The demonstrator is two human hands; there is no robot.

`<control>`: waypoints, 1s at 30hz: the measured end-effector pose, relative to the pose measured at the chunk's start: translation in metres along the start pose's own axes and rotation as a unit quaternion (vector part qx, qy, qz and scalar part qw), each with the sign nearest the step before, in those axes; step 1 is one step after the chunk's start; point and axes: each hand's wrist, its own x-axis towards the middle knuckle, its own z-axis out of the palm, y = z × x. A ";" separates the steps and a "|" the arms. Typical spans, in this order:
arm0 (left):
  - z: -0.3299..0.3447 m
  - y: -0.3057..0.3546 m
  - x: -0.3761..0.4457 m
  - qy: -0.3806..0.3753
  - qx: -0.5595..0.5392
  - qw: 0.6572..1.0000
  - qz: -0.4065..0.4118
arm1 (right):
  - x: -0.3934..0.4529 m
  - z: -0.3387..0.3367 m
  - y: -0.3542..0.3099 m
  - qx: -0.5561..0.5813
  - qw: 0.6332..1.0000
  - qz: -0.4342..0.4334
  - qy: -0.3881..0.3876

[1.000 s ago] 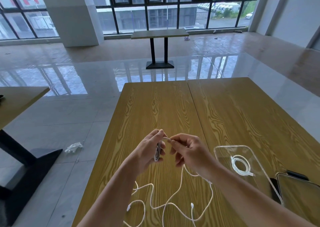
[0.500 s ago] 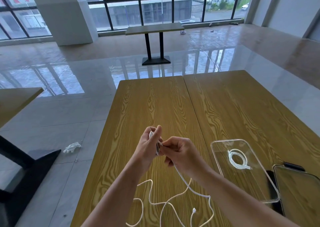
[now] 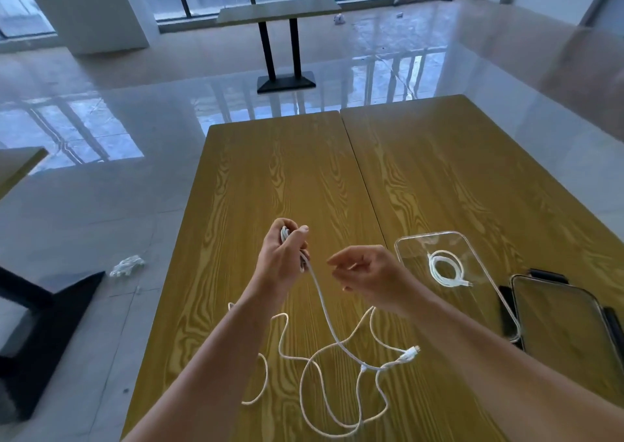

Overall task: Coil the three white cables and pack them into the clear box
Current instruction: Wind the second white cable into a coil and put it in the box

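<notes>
My left hand (image 3: 283, 262) is closed around a small coil of white cable (image 3: 323, 310), held above the wooden table (image 3: 290, 178). The cable's free length hangs from that fist down to the tabletop. My right hand (image 3: 366, 274) hovers just to the right of it with fingers loosely curled and apart, holding nothing. Loose white cable (image 3: 337, 404) lies in loops on the table under my forearms, with a connector (image 3: 410, 353) at its right. The clear box (image 3: 486, 269) sits to the right with one coiled cable (image 3: 445, 268) inside.
A clear lid (image 3: 560, 326) with dark clasps lies right of the box near the table's right edge. The tabletop has a seam (image 3: 361, 184) down the middle. Another table (image 3: 280, 12) stands far off on the glossy floor, and a white scrap (image 3: 127, 266) lies on the floor to the left.
My right hand has let go of the cable and moved right, away from the left hand. The camera has tilted down, showing more of the loose cable.
</notes>
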 end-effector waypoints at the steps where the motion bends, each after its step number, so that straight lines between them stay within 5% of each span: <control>1: 0.001 -0.001 0.000 0.001 0.005 1.000 0.000 | -0.005 -0.004 0.009 -0.021 1.000 0.016 0.001; 6: 0.004 -0.005 0.000 0.004 0.020 1.000 0.001 | -0.035 -0.019 0.056 -0.162 0.983 0.087 -0.010; 16: 0.009 -0.010 0.000 0.036 0.031 0.999 -0.003 | -0.066 -0.033 0.088 -0.276 0.886 0.257 -0.269; 30: -0.003 -0.028 -0.003 0.085 0.083 0.993 0.002 | -0.069 -0.031 0.104 -0.195 0.967 0.112 -0.123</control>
